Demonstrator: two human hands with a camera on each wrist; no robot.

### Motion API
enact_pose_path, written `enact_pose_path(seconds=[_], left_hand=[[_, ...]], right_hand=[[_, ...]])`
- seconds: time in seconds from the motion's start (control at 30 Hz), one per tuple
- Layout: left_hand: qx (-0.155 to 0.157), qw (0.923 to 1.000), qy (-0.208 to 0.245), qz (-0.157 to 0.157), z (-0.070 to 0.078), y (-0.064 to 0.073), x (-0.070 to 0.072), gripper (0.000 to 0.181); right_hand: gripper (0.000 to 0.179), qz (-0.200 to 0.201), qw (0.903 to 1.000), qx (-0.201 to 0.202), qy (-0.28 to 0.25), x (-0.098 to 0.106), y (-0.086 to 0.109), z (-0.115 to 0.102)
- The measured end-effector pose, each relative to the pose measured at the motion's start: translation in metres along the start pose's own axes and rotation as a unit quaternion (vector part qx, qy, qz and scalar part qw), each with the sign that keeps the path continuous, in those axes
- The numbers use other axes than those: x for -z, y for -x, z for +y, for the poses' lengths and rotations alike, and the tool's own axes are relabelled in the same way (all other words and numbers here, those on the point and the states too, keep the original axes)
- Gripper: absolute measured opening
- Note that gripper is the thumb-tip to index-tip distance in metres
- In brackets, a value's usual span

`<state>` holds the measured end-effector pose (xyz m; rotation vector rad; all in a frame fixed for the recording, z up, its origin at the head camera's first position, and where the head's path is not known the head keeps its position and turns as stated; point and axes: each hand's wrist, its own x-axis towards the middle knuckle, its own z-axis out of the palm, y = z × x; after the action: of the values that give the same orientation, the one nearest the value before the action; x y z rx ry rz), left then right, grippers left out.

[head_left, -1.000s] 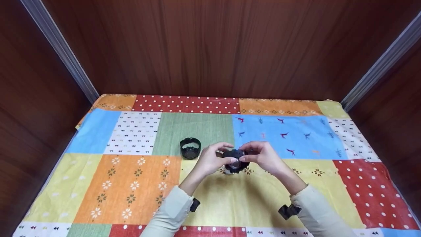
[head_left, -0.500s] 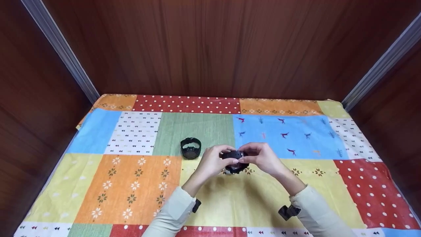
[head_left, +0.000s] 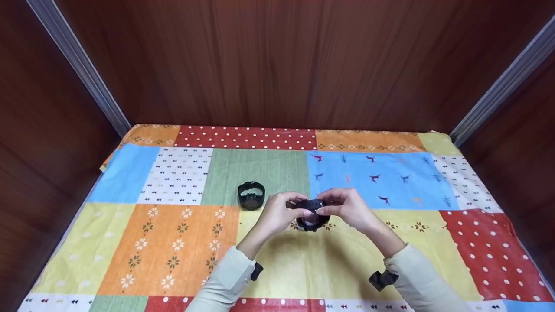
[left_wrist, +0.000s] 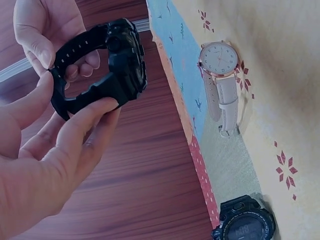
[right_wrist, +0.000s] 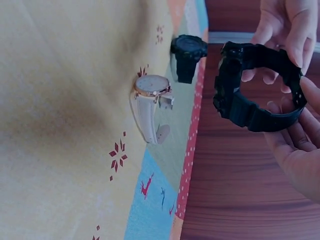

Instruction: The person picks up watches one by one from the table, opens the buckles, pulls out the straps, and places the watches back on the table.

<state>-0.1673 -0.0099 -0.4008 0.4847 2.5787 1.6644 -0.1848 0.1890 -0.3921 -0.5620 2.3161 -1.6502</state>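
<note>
A black digital-style wristwatch (head_left: 313, 222) is held up over the cloth by both hands, its strap bent round into a loop. My left hand (head_left: 277, 212) pinches the strap between thumb and fingers, with other fingers along the band near the case. From the other side my right hand (head_left: 347, 204) pinches the strap where its ends overlap. In the left wrist view the watch (left_wrist: 125, 60) shows its strap holes and thick case side-on. Below it on the cloth lies a watch with a pale strap and rose-gold case (left_wrist: 219, 58), mostly hidden in the head view.
A second black wristwatch (head_left: 251, 199) stands on the cloth left of my hands, its strap looped. The patchwork tablecloth (head_left: 173, 247) covers the table. Brown wood-grain panels (head_left: 269, 65) rise behind and at both sides.
The held watch has tipped slightly, so its holed strap shows more plainly, and it sits a little lower in the head view. Both hands keep their pinch; the watches on the cloth have not moved.
</note>
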Motion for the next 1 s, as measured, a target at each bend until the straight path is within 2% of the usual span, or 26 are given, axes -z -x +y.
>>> enact_pose_path(seconds=[0.17, 0.43, 0.7, 1.0], left_hand=[[0.001, 0.9999, 0.010, -0.002, 0.000, 0.001, 0.002, 0.027], [-0.006, 0.9996, 0.022, 0.013, -0.004, 0.001, 0.003, 0.023], [0.004, 0.9989, 0.045, 0.009, -0.008, 0.003, 0.007, 0.026], [-0.003, 0.9978, 0.066, 0.010, -0.012, 0.004, 0.009, 0.026]], right_hand=[[0.030, 0.000, 1.0000, -0.001, 0.005, -0.001, -0.001, -0.001], [0.029, 0.013, 0.9999, -0.006, 0.002, 0.001, 0.000, -0.003], [0.029, 0.018, 0.9997, -0.007, -0.014, 0.005, 0.001, 0.001], [0.030, 0.024, 0.9996, -0.012, -0.009, 0.006, 0.004, 0.003]])
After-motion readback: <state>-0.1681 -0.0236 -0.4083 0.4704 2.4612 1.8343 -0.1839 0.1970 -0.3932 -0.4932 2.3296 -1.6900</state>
